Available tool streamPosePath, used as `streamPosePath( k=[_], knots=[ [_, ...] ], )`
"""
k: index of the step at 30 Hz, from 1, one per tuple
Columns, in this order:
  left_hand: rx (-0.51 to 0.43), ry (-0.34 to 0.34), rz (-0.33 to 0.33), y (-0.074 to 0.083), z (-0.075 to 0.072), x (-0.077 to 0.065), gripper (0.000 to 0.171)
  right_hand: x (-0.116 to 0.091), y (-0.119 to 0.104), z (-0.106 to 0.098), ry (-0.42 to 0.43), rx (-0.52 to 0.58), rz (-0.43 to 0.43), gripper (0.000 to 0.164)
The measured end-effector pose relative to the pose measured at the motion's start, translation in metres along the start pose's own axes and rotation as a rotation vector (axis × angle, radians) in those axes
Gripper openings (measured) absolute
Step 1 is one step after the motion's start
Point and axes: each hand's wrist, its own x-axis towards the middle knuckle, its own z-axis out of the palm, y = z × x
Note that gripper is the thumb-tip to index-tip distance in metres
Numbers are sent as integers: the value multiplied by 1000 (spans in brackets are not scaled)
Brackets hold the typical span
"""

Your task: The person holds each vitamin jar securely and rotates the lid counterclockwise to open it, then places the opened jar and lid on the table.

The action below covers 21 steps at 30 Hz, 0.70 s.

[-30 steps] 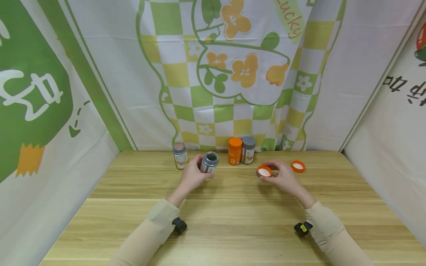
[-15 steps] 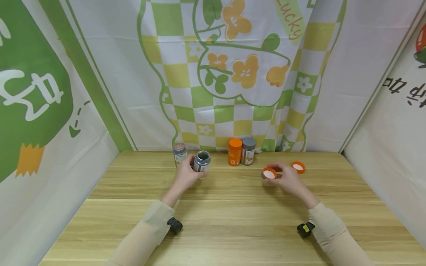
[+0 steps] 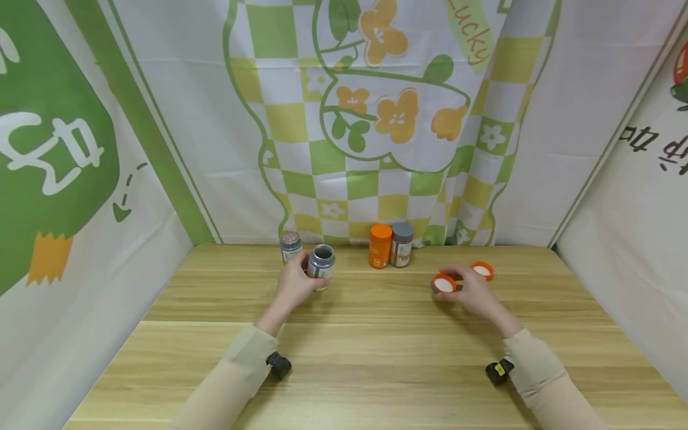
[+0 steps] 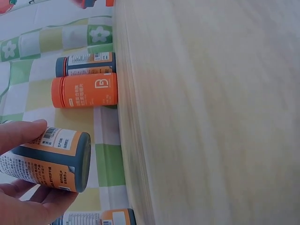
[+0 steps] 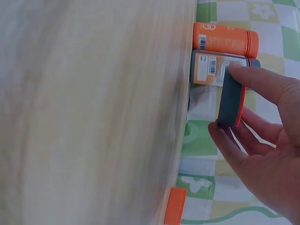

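Observation:
My left hand (image 3: 294, 282) grips a grey jar (image 3: 321, 269) with no lid on it, its dark mouth facing up. In the left wrist view, thumb and fingers wrap the jar's labelled side (image 4: 51, 159), and its base is clear of the table. On the right, my right hand (image 3: 473, 291) pinches a grey lid (image 3: 444, 284) by its edge, with its orange rim and white inner face turned up. Close beyond that hand, an orange lid (image 3: 482, 270) lies on the table, white inside up. Behind the left hand stands another grey jar (image 3: 291, 246) with a shiny, patterned top, partly hidden by the hand.
An orange jar (image 3: 380, 246) and a grey jar with its lid on (image 3: 401, 245) stand side by side at the back middle of the wooden table (image 3: 376, 340). A patterned curtain (image 3: 387, 197) hangs right behind the table's far edge.
My left hand has moved left with the open jar, nearer the jar with the patterned top. My right hand has carried the grey lid to the right, toward the orange lid.

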Motion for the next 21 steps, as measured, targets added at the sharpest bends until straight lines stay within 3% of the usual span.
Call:
streamPosePath(
  k=[7,21],
  knots=[
    [-29,-1,-6,-7,-5,2,57,-2,9,-3,-16,-31,19,59],
    [39,-5,-18,-14,-15,5,61,-5,23,-14,-28,-61,43,58]
  ],
)
